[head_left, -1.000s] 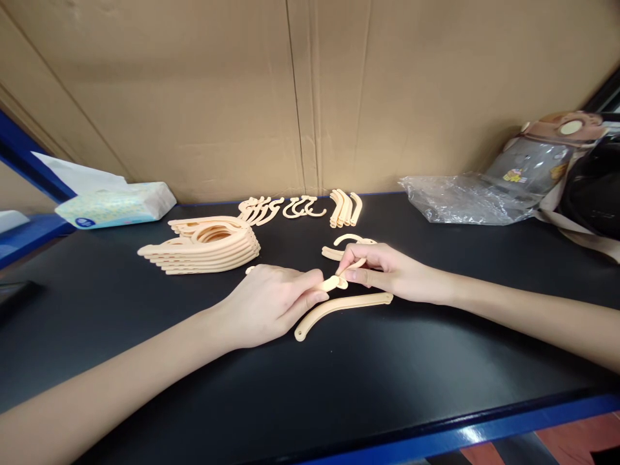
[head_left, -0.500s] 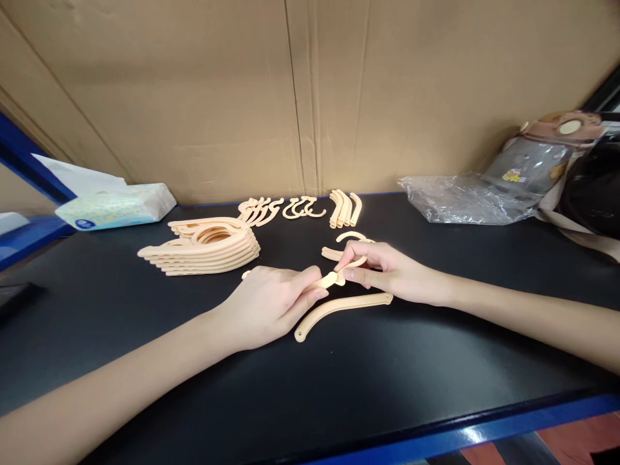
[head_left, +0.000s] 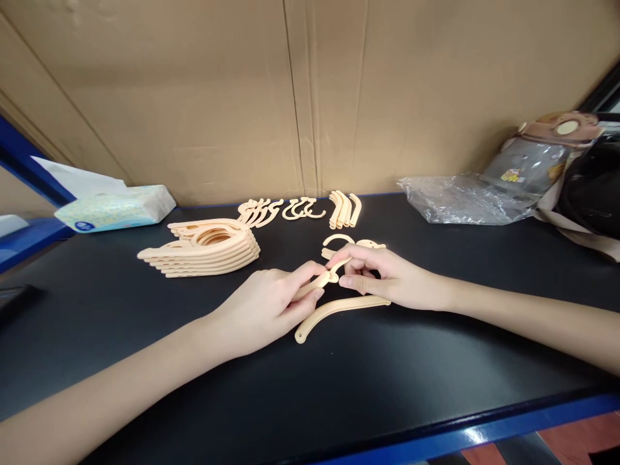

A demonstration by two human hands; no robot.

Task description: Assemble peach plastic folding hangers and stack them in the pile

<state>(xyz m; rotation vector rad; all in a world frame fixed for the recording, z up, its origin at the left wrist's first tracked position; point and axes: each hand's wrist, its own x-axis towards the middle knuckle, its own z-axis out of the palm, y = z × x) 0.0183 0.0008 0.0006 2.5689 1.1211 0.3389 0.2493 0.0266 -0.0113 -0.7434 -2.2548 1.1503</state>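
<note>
My left hand [head_left: 264,307] is closed around a cream plastic hanger arm [head_left: 314,285], whose rounded end shows past the fingers. My right hand [head_left: 394,274] curls its index finger and thumb about a small curved cream piece [head_left: 341,264] that meets that end. How the two parts join is partly hidden by the fingers. On the table just below my hands lies a second hanger arm [head_left: 334,312], with a hole at its near end. Behind my right hand, a hanger hook [head_left: 338,238] and another cream part [head_left: 371,244] are partly covered.
A stack of cream hangers [head_left: 208,252] sits left of centre. Several loose hooks [head_left: 303,208] and hanger arms [head_left: 343,210] lie along the back. A tissue pack [head_left: 119,206] stands far left; a clear plastic bag [head_left: 465,197] and a bottle [head_left: 533,155] are at right.
Both hands have shifted slightly left with the pieces between them. The hook behind my right hand has moved left, and the cream part beside it shows more.
</note>
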